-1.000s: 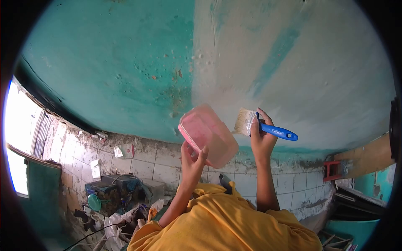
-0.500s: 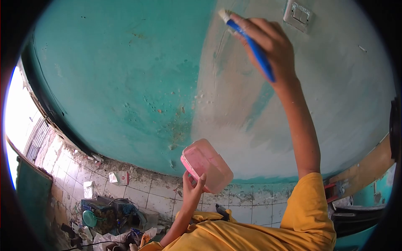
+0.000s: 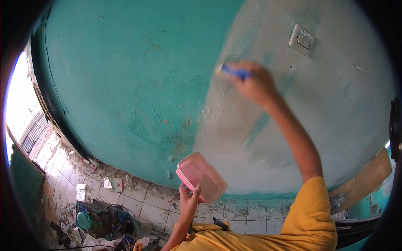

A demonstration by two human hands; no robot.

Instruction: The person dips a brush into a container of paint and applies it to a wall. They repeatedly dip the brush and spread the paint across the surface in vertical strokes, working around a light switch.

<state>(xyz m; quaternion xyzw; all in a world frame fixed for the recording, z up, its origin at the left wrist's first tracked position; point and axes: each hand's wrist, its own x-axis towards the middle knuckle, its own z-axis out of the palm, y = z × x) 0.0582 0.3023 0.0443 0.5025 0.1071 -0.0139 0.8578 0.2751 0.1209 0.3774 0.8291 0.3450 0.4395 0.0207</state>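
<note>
A blue-handled paintbrush (image 3: 237, 72) is gripped in my right hand (image 3: 256, 85), which is slightly blurred. Its pale bristles point left, right at the wall (image 3: 167, 75) near the border between green paint and a whitish-grey coat. Lower down, my left hand (image 3: 189, 200) holds a pink plastic container (image 3: 205, 178) by its near side, thumb over the rim. The container is tilted toward me, and pinkish-white residue coats its inside. A thin crack runs down the coated part of the wall above the brush.
A light switch (image 3: 302, 40) is set in the wall at upper right, with a nail (image 3: 358, 67) farther right. Tiled floor (image 3: 157, 213) runs along the wall's foot. Clutter with a green round lid (image 3: 84, 220) lies at lower left, near a bright doorway (image 3: 21, 100).
My right hand has brought the brush down the wall, turning its handle closer to level. The view has shifted a little, and the pink container stays in my left hand.
</note>
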